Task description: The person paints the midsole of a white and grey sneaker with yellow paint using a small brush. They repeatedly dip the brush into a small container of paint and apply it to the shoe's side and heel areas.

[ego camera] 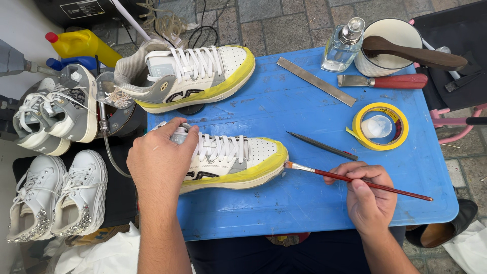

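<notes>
Blue plastic table (304,213) over stone paving; two white sneakers with yellow-taped soles on it. Left hand (160,157) closed over the heel and collar of the near sneaker (238,162), pressing it flat on its side; second taped sneaker (193,76) lies just beyond that hand. Right hand (368,193) pinched shut on one red-handled paintbrush (355,178); bristle tip touches the near sneaker's toe sole (tape edge). Beyond the right hand: one dark pencil (322,145), one yellow tape roll (380,127) with a small cup inside it, one metal ruler (315,81), one red-handled scraper (383,81), one glass bottle (344,45), one white bowl (388,48) with a brown shoehorn (413,53) across it. Left of the left hand, off the table: two grey sneakers (58,111), two white studded sneakers (56,195).
</notes>
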